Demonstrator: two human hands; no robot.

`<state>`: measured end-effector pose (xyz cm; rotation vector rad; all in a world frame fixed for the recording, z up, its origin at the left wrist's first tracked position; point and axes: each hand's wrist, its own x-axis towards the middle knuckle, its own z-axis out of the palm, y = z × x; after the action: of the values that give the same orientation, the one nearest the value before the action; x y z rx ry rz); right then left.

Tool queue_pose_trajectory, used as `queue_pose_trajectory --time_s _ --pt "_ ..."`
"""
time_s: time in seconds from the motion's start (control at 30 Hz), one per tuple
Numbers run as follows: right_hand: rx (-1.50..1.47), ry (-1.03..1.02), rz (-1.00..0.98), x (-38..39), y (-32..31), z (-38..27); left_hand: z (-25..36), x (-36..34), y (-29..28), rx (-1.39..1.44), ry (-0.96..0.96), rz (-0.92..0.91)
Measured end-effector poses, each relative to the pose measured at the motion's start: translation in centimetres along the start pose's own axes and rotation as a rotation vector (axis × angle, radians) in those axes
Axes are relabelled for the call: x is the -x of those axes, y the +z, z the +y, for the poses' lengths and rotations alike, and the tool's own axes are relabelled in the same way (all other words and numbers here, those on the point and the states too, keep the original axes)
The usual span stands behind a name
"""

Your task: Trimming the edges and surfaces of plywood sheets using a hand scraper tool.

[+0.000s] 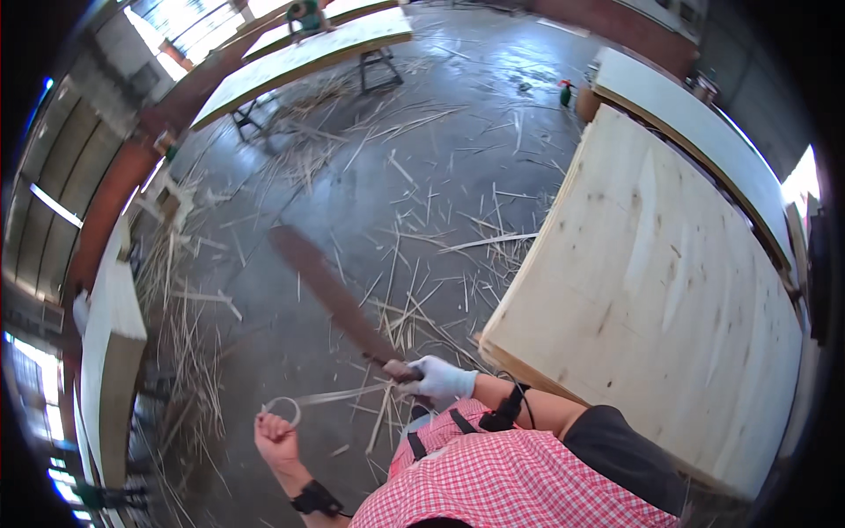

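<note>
My right hand (436, 379), in a white glove, is closed round the handle of a long machete-like knife (330, 286). Its broad, rusty-brown blade points forward and to the left, above the floor. My bare left hand (277, 440) is raised at the lower left, its fingers closed on a thin pale loop (286, 405). Whether the loop is a ring or a curled strip I cannot tell. Beyond it a pale strip (348, 395) stretches toward the knife handle; whether it joins the loop is unclear.
A stack of plywood sheets (642, 290) stands close on my right, with another stack (678, 106) behind it. Wood strips (409, 308) litter the grey floor (290, 352). On the left is a pale stack (110, 352). A person (305, 16) leans over a far panel (317, 42) on trestles.
</note>
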<state>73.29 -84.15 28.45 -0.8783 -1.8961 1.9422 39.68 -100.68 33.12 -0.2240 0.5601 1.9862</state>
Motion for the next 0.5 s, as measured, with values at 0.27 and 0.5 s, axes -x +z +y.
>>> queue_pose_trajectory --time_s 0.27,0.5 --pt "-0.539 0.318 0.842 -5.7 -16.0 2.3 1.1 -34.5 18.8 -0.303 -0.025 -0.121" --pt "-0.774 0.291 1.424 -14.6 -30.6 5.7 -12.2 -50.7 27.5 -0.664 -0.145 -0.210"
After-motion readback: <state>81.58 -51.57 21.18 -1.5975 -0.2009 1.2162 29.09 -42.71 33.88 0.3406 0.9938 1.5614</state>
